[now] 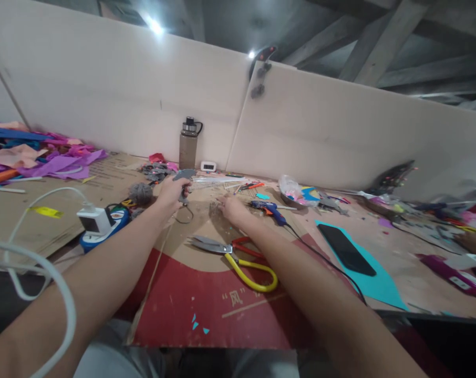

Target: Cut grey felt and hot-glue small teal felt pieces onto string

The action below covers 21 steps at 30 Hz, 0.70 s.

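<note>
My left hand [171,190] reaches far forward over the cardboard sheet and is closed around a grey felt piece [184,175]; a thin dark cord loops below it. My right hand [230,207] rests fingers-down on the cardboard [206,294], pressing on a small greyish scrap whose shape I cannot make out. Yellow-and-red-handled scissors [238,254] lie between my forearms. A blue glue gun [270,209] lies just right of my right hand, its black cable trailing toward me.
A brown water bottle [188,143] stands by the back wall. Purple and pink paper [52,157] is heaped at the left. A white charger [93,219] with a white cable sits left. A black phone [351,249] lies on teal paper at the right. Craft clutter [419,210] fills the far right.
</note>
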Tool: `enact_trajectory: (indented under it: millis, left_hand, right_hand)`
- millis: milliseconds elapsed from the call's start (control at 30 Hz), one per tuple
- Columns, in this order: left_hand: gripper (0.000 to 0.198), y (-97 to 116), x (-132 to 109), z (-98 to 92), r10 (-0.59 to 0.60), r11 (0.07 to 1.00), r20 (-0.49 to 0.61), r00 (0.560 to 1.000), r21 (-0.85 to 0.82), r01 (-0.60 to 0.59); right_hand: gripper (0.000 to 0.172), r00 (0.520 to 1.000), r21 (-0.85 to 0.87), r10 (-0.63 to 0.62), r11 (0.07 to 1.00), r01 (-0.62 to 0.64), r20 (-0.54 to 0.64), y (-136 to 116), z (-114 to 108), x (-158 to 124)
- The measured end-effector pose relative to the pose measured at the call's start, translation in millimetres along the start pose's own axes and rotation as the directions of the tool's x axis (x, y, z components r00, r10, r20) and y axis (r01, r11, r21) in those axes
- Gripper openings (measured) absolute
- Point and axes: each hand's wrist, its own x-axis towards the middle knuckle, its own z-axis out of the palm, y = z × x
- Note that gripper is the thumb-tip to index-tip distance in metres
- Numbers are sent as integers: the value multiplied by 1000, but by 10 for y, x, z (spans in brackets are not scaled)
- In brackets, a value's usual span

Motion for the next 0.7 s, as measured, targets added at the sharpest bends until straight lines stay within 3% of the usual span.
enact_trajectory:
  millis: [133, 467, 700]
  left_hand:
    - [10, 15, 1, 12, 5, 1000, 1, 1000, -3, -5]
    - [13, -108, 44, -33, 29, 997, 4, 1000, 78, -29]
    - [12, -147, 38, -36, -11, 994, -19, 1000, 105, 13]
  right_hand:
    - [26, 999, -40, 5, 999, -3, 48, -7, 16, 122]
    - [30, 1000, -119, 12, 993, -11, 3, -38, 117, 185]
    - [28, 998, -32, 59, 998, -60, -27, -48, 179, 221]
